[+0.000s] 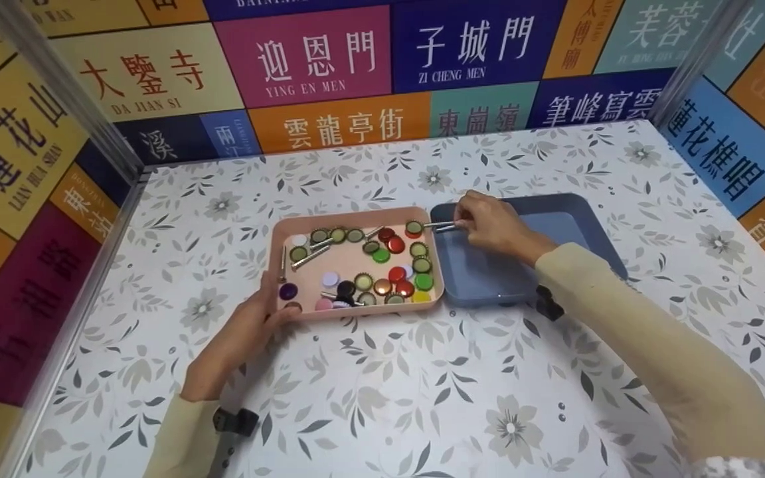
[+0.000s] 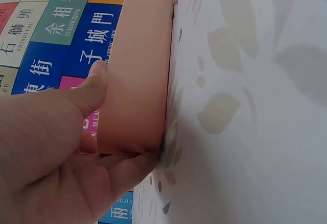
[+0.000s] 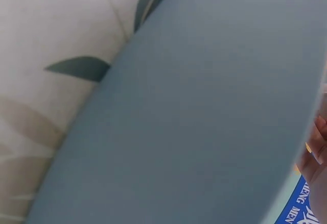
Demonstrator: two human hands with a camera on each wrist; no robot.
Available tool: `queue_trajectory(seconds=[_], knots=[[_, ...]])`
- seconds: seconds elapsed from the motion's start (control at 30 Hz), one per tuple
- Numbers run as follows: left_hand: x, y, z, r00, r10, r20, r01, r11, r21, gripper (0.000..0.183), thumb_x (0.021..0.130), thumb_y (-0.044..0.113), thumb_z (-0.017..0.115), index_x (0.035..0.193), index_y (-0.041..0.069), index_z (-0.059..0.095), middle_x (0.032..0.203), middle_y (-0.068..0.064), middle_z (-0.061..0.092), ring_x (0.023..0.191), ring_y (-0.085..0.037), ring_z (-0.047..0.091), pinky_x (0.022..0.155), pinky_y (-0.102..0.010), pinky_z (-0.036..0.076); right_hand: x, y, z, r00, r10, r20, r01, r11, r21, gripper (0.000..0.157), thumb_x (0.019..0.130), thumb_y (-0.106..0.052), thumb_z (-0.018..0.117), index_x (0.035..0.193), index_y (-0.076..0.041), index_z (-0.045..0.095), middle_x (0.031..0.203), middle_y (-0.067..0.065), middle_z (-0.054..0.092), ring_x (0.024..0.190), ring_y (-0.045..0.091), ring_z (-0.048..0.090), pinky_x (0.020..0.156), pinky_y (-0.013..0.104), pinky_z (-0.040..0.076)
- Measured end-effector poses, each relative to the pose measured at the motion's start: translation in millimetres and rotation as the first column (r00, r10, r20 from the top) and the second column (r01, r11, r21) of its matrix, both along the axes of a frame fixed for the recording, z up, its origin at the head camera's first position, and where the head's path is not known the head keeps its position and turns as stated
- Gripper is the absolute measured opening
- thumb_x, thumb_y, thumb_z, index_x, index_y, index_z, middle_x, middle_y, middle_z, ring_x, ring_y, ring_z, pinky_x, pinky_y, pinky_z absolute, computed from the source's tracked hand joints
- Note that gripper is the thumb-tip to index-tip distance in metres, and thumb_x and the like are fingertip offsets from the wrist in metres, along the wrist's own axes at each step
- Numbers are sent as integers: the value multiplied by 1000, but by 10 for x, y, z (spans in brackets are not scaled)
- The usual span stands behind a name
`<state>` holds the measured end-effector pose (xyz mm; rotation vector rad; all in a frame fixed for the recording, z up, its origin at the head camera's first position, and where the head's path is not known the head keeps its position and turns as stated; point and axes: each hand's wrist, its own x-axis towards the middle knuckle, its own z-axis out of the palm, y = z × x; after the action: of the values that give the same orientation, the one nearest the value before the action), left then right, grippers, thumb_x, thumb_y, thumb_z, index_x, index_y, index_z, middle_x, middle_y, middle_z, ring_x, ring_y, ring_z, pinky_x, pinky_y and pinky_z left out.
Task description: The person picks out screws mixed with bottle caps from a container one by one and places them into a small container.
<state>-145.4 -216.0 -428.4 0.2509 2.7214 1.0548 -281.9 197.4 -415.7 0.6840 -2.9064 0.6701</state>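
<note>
A pink tray [image 1: 356, 314] holds many bottle caps, such as a red cap [image 1: 396, 244], and several long metal screws [image 1: 311, 256]. My left hand [image 1: 244, 330] grips its near left corner; in the left wrist view the thumb lies at the rim and the fingers at the base of the pink wall [image 2: 135, 81]. My right hand [image 1: 497, 224] pinches metal screws [image 1: 445, 226] between thumb and fingertips, above the side where the pink tray meets the blue-grey tray [image 1: 489, 279]. The right wrist view is mostly filled by the blue tray's outer wall [image 3: 179, 106], with fingers [image 3: 318, 137] at the right edge.
Both trays stand side by side on a table [image 1: 369, 392] with a flower-and-leaf cover. Panels with Chinese lettering [image 1: 329, 60] rise behind the table and on both sides. A black wrist strap [image 1: 236, 420] is on the left forearm.
</note>
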Motion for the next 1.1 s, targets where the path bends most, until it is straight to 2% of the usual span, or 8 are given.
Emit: queue_trajectory(seconds=[0.13, 0.27, 0.43, 0.63, 0.77, 0.83, 0.97, 1.1], knots=[[-8, 9, -7, 1000, 9, 11, -8, 1000, -15, 87, 103, 34, 54, 161, 22, -10, 153, -28, 40, 105, -36, 63, 98, -51, 47, -12, 3, -13, 1000, -18, 15, 18, 1000, 10, 5, 94, -8, 63, 93, -4, 64, 95, 11, 60, 90, 29, 60, 84, 48, 50], [-33, 20, -8, 1000, 10, 0, -10, 1000, -6, 90, 102, 31, 57, 161, 28, -12, 153, -28, 40, 105, -36, 62, 98, -51, 47, -17, 26, -20, 998, -51, 31, 50, 998, 28, 4, 94, -9, 64, 93, -5, 65, 96, 11, 61, 91, 29, 60, 86, 49, 50], [-55, 17, -10, 1000, 2, -16, -2, 1000, -5, 91, 102, 28, 58, 161, 27, -11, 154, -29, 39, 117, -39, 59, 105, -55, 43, -28, 53, -38, 997, -67, 39, 65, 997, 48, 8, 95, -12, 65, 94, -5, 65, 97, 12, 61, 91, 30, 61, 85, 49, 50], [-49, 14, -14, 1000, 3, -13, -3, 1000, -7, 91, 102, 29, 58, 161, 27, -11, 145, -28, 48, 100, -32, 62, 95, -49, 47, -36, 63, -52, 995, -81, 52, 78, 996, 43, 7, 95, -12, 64, 94, -5, 65, 97, 11, 61, 92, 31, 60, 86, 50, 49], [-38, 15, -12, 999, -11, -30, 11, 1000, -23, 91, 102, 28, 58, 161, 25, -10, 139, -28, 51, 103, -31, 60, 96, -48, 46, -39, 80, -72, 995, -88, 56, 86, 996, 39, 7, 95, -12, 64, 93, -6, 66, 97, 11, 61, 92, 31, 60, 86, 51, 49], [-38, 18, -9, 999, -14, -31, 13, 999, -31, 90, 102, 28, 58, 161, 23, -10, 133, -27, 54, 97, -30, 61, 92, -46, 47, -42, 93, -78, 994, -93, 61, 91, 995, 37, 6, 95, -12, 64, 92, -6, 65, 98, 11, 60, 92, 31, 60, 86, 51, 49], [-39, 23, -3, 1000, -9, -25, 8, 999, -36, 89, 102, 26, 58, 161, 20, -9, 109, -21, 58, 77, -22, 58, 78, -39, 50, -47, 124, -82, 992, -97, 82, 94, 995, 40, 6, 94, -12, 65, 94, -6, 66, 99, 11, 60, 94, 31, 60, 88, 51, 48], [-43, 23, -16, 1000, 5, 5, -5, 1000, -27, 88, 102, 28, 57, 162, 20, -7, 94, -14, 56, 70, -18, 56, 69, -33, 49, -43, 134, -99, 988, -108, 107, 102, 993, 65, 9, 95, -13, 65, 98, -6, 66, 102, 12, 60, 97, 33, 60, 90, 52, 49]])
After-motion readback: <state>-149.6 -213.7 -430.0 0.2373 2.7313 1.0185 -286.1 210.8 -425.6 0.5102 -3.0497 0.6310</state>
